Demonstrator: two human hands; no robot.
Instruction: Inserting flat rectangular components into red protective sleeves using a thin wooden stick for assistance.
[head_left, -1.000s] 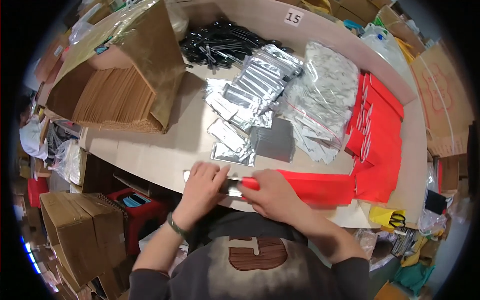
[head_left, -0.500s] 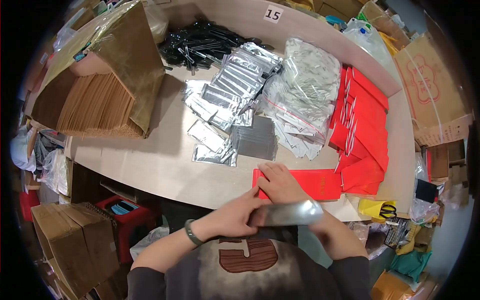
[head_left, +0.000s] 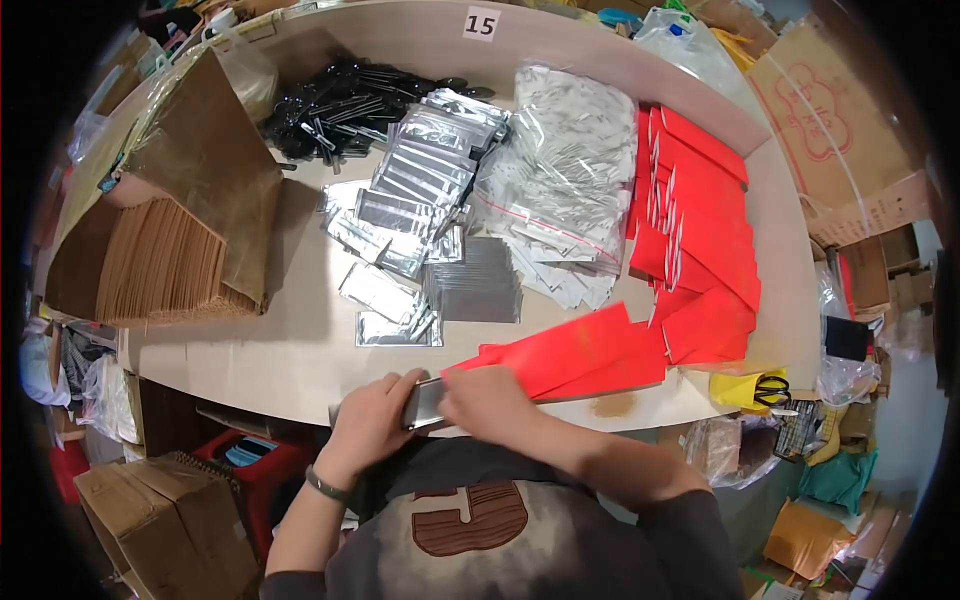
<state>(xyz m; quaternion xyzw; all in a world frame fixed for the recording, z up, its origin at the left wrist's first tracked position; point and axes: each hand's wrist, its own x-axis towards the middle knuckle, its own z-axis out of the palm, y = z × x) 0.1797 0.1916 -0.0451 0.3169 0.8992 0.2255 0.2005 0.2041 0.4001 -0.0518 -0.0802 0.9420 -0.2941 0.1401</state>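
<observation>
At the table's near edge, my left hand is closed around a flat silver foil packet. Right beside it, my right hand is curled, knuckles up, at the left end of a red paper envelope. That end is pinched in the fingers, and the packet's right edge meets the same hand; the exact contact is hidden. The held envelope slants up to the right over another red envelope on the table. Ahead of my hands lie a fanned stack of grey packets and loose silver packets.
A cardboard box full of brown card edges stands at the left. Farther back are a heap of black-handled items and a clear bag of white packets. Red envelopes pile up at the right, near scissors and a yellow item.
Both hands have moved left along the table edge. The silver packet has swung from my right forearm to between my hands. The upper red envelope now slants, uncovering one beneath. The view has shifted slightly.
</observation>
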